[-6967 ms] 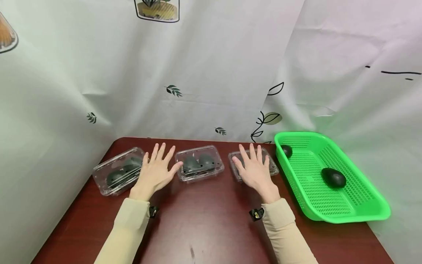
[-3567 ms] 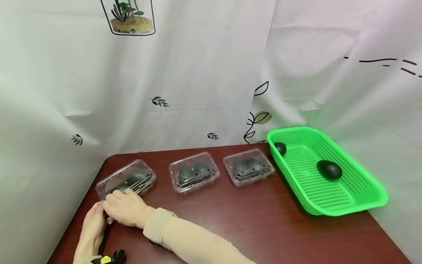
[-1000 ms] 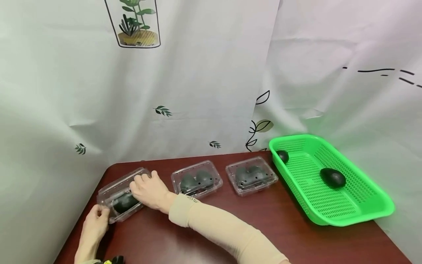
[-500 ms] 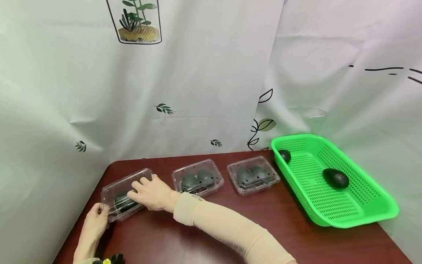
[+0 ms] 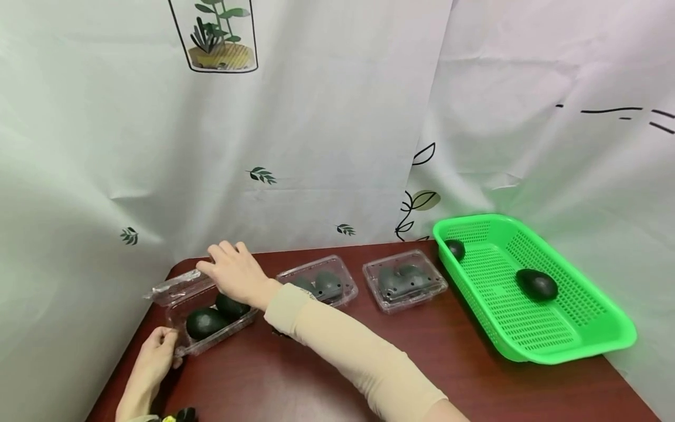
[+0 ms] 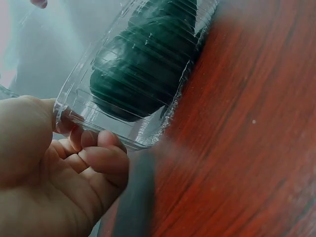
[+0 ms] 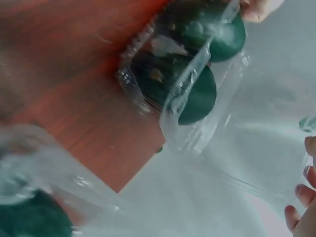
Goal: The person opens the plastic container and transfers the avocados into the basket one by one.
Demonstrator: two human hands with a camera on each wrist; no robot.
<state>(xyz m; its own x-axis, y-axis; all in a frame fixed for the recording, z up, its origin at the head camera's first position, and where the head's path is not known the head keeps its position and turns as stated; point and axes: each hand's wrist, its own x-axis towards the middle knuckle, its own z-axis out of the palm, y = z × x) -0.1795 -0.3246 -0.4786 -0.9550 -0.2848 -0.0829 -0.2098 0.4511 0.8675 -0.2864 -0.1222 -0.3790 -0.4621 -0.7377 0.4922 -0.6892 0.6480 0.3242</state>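
A clear plastic clamshell box [image 5: 211, 334] stands at the table's left end with its lid [image 5: 176, 287] swung up and back. Two dark avocados [image 5: 204, 322] [image 5: 232, 306] lie in it uncovered. My right hand [image 5: 232, 272] reaches across and holds the lid's raised edge, fingers curled over it. My left hand [image 5: 157, 350] grips the box's near left corner. In the left wrist view the left hand's fingers [image 6: 94, 153] curl under the box rim [image 6: 118, 136], with an avocado [image 6: 143, 74] just above. The right wrist view shows the open box [image 7: 148, 94], both avocados and the lid film [image 7: 197, 103].
Two more shut clamshell boxes [image 5: 323, 286] [image 5: 405, 280], each with avocados, stand in a row to the right. A green mesh basket [image 5: 532, 331] at the right end holds two avocados [image 5: 537, 284] [image 5: 454, 249]. Dark red table [image 5: 369, 346]; white curtain close behind.
My right hand has lifted the left box's lid from flat on the box to up and back, uncovering the avocados. The left hand has stayed on the box corner.
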